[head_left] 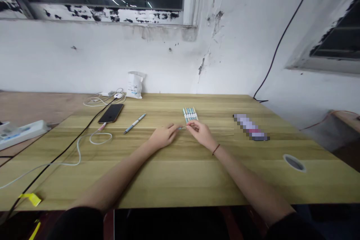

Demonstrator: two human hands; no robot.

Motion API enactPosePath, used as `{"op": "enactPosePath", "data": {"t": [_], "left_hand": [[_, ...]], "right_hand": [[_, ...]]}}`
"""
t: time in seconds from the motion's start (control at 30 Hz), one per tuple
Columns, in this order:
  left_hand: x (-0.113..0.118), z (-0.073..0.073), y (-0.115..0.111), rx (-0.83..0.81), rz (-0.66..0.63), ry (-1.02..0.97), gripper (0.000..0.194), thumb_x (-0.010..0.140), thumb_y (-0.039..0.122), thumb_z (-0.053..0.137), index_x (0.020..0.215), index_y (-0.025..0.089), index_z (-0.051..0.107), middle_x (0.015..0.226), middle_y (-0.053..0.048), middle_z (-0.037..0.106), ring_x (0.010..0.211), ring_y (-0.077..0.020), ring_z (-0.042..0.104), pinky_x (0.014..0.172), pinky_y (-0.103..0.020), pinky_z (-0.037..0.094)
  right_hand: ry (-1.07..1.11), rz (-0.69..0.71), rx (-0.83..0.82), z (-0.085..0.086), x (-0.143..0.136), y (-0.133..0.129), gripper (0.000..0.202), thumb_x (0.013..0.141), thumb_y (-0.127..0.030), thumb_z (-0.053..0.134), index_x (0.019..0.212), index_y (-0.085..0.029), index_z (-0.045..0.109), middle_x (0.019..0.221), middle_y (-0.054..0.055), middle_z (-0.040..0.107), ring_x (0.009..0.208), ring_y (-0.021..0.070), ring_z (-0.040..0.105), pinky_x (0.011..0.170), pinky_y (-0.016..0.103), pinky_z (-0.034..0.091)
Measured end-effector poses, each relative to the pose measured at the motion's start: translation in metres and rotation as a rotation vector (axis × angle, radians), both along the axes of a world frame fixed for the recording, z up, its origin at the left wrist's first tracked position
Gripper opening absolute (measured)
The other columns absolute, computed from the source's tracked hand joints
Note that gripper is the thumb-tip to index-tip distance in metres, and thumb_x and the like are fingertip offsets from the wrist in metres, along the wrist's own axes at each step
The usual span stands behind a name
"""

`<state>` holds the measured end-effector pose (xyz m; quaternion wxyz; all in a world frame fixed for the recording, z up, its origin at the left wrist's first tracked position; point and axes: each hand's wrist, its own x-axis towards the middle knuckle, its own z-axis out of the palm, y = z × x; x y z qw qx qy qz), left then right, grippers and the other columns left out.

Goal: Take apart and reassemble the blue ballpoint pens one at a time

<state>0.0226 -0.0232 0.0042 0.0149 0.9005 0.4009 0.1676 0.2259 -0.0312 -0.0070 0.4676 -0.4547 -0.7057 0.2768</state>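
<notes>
Over the middle of the table, my left hand (163,135) and my right hand (200,132) meet at a small thin stick (183,127). It looks pale blue near the left fingers and yellowish toward the right ones; its exact kind is too small to make out. The left fingers are closed at one end, and my right thumb and forefinger pinch the other. Just beyond the hands lies a row of several pens (190,114) in pale blue, white and yellow, side by side, their near ends partly hidden by my right hand. Farther left rests a single blue-and-white pen (135,123).
A phone (111,113) with a white cable (79,150) lies left, beside a long black cable (70,143). A white packet (135,84) stands against the wall. To the right are a blurred-out purple object (251,127) and a round table hole (294,163).
</notes>
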Motion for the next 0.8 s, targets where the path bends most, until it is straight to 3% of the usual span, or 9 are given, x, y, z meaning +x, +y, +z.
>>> {"op": "enactPosePath", "data": {"t": [0.4, 0.8], "left_hand": [[-0.0005, -0.0041, 0.003, -0.007, 0.014, -0.087, 0.034, 0.093, 0.034, 0.03, 0.123, 0.024, 0.044, 0.111, -0.006, 0.059, 0.09, -0.0174, 0.061, 0.077, -0.029, 0.047], [-0.0012, -0.0031, 0.0024, -0.01, 0.012, -0.064, 0.032, 0.092, 0.036, 0.031, 0.116, 0.023, 0.048, 0.106, -0.005, 0.061, 0.086, -0.0171, 0.061, 0.074, -0.027, 0.047]], "right_hand": [[-0.015, -0.045, -0.007, -0.0017, 0.0023, 0.0022, 0.017, 0.08, -0.032, 0.052, 0.09, -0.019, 0.058, 0.081, 0.003, 0.064, 0.065, 0.0133, 0.058, 0.062, 0.027, 0.048], [-0.008, -0.056, 0.018, -0.0011, 0.003, 0.0022, 0.018, 0.08, -0.033, 0.051, 0.088, -0.019, 0.058, 0.082, 0.004, 0.064, 0.071, 0.0146, 0.06, 0.067, 0.028, 0.049]]}}
